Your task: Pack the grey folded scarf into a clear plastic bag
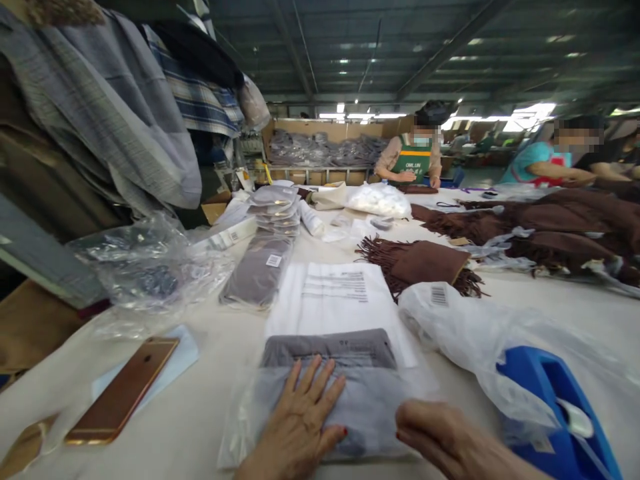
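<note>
My left hand (300,417) lies flat, fingers spread, on a folded grey garment (345,380) inside a clear plastic bag (240,420) on the white table (200,400). My right hand (440,437) rests at the bag's right edge with its fingers curled against the plastic; whether it pinches the bag I cannot tell. A printed white sheet (335,297) lies just beyond the garment.
A rose-gold phone (123,390) lies at the left. A blue tape dispenser (560,407) sits at the right under loose plastic bags (465,333). Bagged grey garments (260,270), brown fringed scarves (420,263) and two people across the table lie beyond.
</note>
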`<state>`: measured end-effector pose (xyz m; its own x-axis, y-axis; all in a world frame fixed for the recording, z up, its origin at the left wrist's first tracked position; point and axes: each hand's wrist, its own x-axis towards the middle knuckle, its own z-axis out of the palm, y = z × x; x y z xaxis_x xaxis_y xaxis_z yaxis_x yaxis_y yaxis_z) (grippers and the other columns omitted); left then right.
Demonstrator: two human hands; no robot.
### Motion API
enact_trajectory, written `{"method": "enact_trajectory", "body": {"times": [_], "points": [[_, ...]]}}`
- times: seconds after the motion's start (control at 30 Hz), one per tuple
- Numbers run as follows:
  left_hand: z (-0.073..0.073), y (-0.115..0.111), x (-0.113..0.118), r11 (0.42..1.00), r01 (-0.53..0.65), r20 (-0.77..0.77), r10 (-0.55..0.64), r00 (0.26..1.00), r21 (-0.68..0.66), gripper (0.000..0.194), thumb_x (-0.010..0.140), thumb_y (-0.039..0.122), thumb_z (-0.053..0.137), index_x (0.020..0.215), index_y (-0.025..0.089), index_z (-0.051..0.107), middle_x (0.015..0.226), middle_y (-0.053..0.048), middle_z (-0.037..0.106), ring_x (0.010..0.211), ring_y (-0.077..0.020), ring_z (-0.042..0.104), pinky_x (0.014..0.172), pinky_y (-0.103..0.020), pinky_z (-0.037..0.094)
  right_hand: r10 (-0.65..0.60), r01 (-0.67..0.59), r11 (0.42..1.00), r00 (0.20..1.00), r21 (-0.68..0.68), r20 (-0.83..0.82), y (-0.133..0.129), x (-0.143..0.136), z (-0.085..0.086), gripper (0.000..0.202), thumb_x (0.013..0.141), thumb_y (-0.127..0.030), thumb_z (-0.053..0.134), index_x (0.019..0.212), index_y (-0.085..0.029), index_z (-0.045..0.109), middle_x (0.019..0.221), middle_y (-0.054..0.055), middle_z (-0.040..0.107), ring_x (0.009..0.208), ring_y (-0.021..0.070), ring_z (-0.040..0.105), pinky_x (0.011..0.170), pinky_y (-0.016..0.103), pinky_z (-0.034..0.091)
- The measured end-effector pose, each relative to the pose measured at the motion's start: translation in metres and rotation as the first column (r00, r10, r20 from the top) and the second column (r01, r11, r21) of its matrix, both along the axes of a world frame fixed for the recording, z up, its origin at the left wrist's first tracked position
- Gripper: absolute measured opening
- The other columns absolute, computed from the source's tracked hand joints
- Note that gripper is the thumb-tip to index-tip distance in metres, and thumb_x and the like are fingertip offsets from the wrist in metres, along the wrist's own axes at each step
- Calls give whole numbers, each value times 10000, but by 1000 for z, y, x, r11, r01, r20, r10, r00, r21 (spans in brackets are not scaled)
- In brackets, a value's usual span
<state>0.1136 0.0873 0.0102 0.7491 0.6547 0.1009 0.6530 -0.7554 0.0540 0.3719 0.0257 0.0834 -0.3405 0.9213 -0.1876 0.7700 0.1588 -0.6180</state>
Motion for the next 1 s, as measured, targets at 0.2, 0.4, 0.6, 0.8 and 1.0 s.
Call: {"method": "enact_trajectory", "body": {"times": [0.2, 0.4, 0.6, 0.8, 1.0], "points": [[-9, 3, 0, 997, 30, 27, -33, 999, 76, 674, 883, 576, 370, 1444, 287, 136, 1489, -73, 295, 1357, -326, 288, 1035, -570, 350, 198, -186, 980, 956, -75, 217, 108, -14, -2, 177, 782, -133, 575, 612, -182, 564, 539, -73, 492, 517, 71, 432, 545, 204, 357], [-17, 6, -2, 989, 38, 83, -50, 995, 140, 691, 865, 606, 379, 1440, 275, 186, 1466, -76, 350, 1333, -338, 329, 1034, -545, 330, 33, -7, 998, 900, -61, 436, 136, 3, -28, 342, 779, -430, 665, 608, -157, 549, 541, -67, 518, 499, 79, 499, 511, 229, 430], [-12, 4, 1, 997, 26, 78, -32, 996, 69, 669, 879, 598, 350, 1442, 296, 152, 1478, -61, 329, 1348, -324, 305, 1047, -553, 315, -256, 77, 914, 871, 399, 418, 73, -6, -43, 309, 943, -315, 351, 952, -169, 623, 922, 103, 675, 851, 193, 638, 736, 318, 488], [-5, 6, -11, 981, 40, -5, -40, 999, 190, 660, 880, 538, 422, 1436, 304, 154, 1460, -45, 355, 1318, -287, 372, 1017, -511, 393, -180, -141, 530, 945, 836, 273, 13, -51, -117, 739, 875, -492, 460, 1443, -88, 215, 1275, 175, 551, 1167, 300, 527, 890, 427, 478], [-48, 0, -88, 897, -340, 154, 308, 939, 283, 575, 932, 315, 311, 1440, 330, 41, 1394, -88, 461, 1223, -279, 497, 923, -491, 460, -166, -46, 676, 963, 735, 212, 8, -58, -103, 731, 849, -561, 489, 1395, -99, 335, 1349, 173, 471, 1237, 304, 461, 962, 465, 460]]}}
